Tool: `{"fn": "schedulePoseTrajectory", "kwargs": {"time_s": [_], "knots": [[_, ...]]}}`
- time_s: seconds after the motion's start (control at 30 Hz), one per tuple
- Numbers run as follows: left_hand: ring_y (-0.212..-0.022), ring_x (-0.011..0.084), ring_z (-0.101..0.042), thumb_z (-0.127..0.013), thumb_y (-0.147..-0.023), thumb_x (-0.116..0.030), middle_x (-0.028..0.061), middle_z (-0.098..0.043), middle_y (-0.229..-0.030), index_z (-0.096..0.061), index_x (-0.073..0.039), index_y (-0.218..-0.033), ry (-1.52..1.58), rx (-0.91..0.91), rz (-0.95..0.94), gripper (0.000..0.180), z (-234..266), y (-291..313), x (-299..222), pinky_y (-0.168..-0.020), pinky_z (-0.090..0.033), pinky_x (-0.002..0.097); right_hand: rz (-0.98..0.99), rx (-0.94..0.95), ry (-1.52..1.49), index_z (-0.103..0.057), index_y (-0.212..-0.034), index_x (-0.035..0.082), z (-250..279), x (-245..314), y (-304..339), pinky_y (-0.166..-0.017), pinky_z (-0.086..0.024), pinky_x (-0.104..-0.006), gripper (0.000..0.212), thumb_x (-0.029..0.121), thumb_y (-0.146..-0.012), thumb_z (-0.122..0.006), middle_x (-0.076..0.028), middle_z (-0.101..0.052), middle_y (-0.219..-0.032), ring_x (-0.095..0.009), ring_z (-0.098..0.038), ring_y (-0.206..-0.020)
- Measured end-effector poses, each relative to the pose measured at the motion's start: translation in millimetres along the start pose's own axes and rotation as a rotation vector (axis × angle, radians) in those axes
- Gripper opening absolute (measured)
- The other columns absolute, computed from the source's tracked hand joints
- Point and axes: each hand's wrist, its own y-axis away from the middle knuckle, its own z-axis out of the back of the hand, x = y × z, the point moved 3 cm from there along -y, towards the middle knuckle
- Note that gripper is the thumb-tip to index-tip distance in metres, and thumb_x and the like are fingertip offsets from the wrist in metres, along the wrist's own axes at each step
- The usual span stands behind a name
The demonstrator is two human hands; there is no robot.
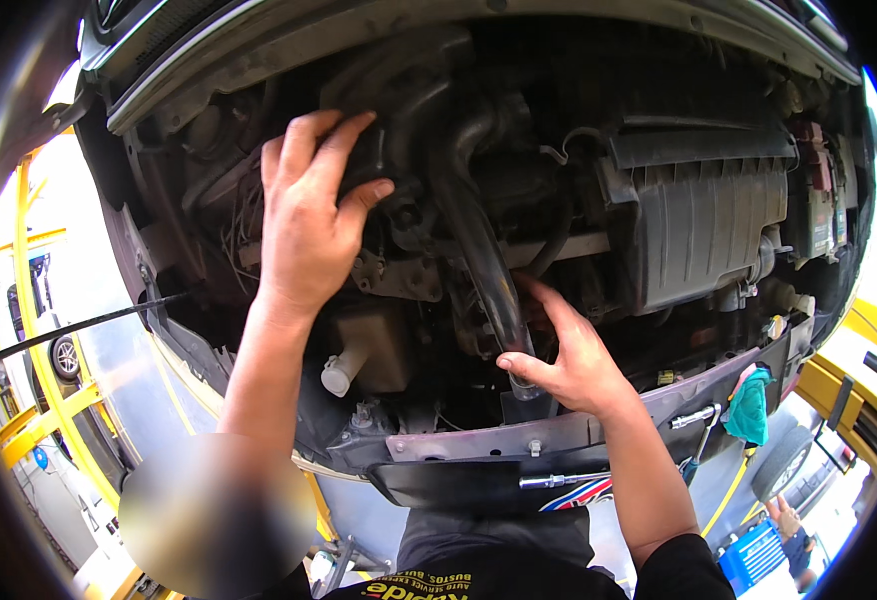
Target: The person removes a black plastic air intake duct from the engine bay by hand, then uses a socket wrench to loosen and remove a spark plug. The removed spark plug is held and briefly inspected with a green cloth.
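Black hose [482, 250] fades upward, right hand [583, 368] grasping it; grip of left hand [309, 220] unclear.

Hose [474, 235] is black, air box [709, 230] dark grey. Cloth [748, 408] is teal, cap [336, 379] off-white. Decal [579, 494] has red, white, blue stripes; lift post [24, 205] is yellow.

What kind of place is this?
It's probably a car repair shop: there's an open engine bay, what looks like a yellow lift, and a blue tool chest.
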Motion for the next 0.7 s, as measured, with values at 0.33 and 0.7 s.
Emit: {"fn": "schedulePoseTrajectory", "kwargs": {"time_s": [0.33, 0.7], "knots": [[-0.119, 0.0338, -0.054, -0.083, -0.078, -0.01, 0.0128, -0.057, -0.129, -0.066, -0.006, -0.131, 0.188, 0.025, -0.002, 0.056, 0, -2, 10, -0.104, -0.046, 0.0403, -0.009, -0.001, -0.055, -0.04, -0.154, -0.001, 0, 7, 0, -0.118, -0.039, -0.045, 0.095, 0.038, -0.081, -0.087, -0.024, -0.053, -0.148, -0.035, -0.051, -0.14], [-0.147, 0.0264, -0.041, -0.041, -0.109, -0.044, 0.0179, -0.045, -0.158, -0.041, 0.004, -0.156, 1.273, -0.305, 0.429, 0.067, -68, 17, 62, -0.123, -0.027, 0.0384, 0.034, -0.06, -0.037, -0.043, -0.15, -0.003, -6, 8, -6, -0.114, -0.042, -0.0444, 0.089, 0.037, -0.082, -0.085, -0.025, -0.056, -0.143, -0.037, -0.056, -0.134]]}}
